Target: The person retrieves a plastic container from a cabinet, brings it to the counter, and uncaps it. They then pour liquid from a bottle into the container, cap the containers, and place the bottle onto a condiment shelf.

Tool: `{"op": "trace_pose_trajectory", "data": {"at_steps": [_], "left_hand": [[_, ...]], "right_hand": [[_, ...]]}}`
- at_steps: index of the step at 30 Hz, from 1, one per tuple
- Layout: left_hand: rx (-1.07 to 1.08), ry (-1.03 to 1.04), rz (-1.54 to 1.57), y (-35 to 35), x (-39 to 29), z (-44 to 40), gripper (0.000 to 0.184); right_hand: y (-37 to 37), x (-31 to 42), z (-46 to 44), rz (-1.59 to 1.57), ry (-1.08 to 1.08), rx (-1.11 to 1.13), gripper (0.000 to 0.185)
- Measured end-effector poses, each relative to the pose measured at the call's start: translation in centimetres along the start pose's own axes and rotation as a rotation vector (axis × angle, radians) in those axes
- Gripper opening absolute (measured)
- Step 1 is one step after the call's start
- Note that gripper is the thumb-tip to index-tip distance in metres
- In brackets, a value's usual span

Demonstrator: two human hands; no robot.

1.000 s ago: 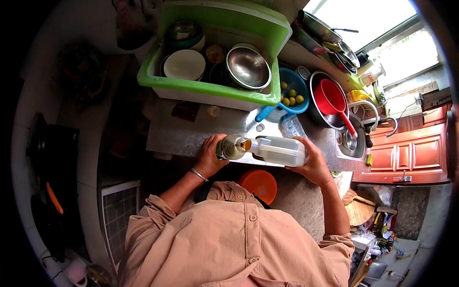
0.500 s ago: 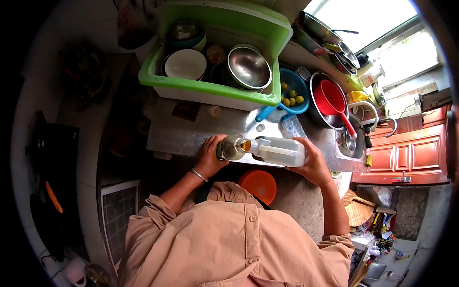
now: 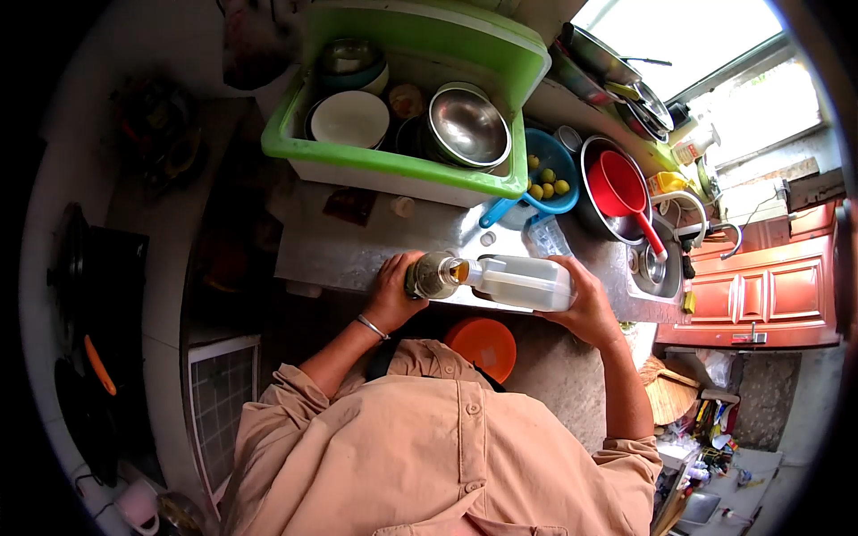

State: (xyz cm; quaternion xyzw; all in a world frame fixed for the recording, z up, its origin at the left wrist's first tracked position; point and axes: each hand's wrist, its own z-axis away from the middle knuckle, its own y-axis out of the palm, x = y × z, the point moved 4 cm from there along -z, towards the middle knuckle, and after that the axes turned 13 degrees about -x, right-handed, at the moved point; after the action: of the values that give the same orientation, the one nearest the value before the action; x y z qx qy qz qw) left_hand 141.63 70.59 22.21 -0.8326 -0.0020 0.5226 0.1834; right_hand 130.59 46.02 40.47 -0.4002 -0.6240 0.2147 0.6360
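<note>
My left hand (image 3: 394, 288) is wrapped round a glass bottle (image 3: 433, 275), tilted with its mouth toward the right. My right hand (image 3: 579, 297) grips a translucent plastic jug (image 3: 525, 283) from its far end, and the jug lies nearly on its side. The jug's neck meets the bottle's mouth, where something amber-coloured shows. Whether liquid is running between them I cannot tell. Both are held over the front edge of the metal counter (image 3: 349, 246). A small round cap (image 3: 487, 238) lies on the counter just behind them.
A green-rimmed bin (image 3: 402, 170) holding bowls stands at the back. Right of it are a blue strainer (image 3: 545, 152) with yellow-green fruit, a red ladle (image 3: 618, 183) in a metal basin, and a sink (image 3: 657, 281). An orange bucket (image 3: 483, 344) sits below the counter.
</note>
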Motion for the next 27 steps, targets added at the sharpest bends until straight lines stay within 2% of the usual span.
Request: {"op": "trace_pose_trajectory", "data": {"at_steps": [14,16,23,25,27], "left_hand": [[-0.021,0.009,0.024,-0.30,0.06,-0.02,0.070],[0.047,-0.004,0.013,-0.11,0.49,0.11,0.080],[0.041,-0.004,0.016,-0.30,0.57,0.13,0.082],[-0.024,0.003,0.035,-0.60,0.15,-0.18,0.069],[-0.030,0.009,0.034,-0.68,0.13,-0.23,0.069]], "right_hand": [[0.14,0.16,-0.25,0.011,-0.006,0.004,0.070],[0.13,0.31,-0.30,0.017,-0.006,0.001,0.070],[0.15,0.61,-0.46,0.012,-0.007,0.006,0.071],[0.21,0.57,-0.53,0.016,-0.003,0.010,0.071],[0.25,0.63,-0.56,0.021,0.002,0.010,0.071]]}}
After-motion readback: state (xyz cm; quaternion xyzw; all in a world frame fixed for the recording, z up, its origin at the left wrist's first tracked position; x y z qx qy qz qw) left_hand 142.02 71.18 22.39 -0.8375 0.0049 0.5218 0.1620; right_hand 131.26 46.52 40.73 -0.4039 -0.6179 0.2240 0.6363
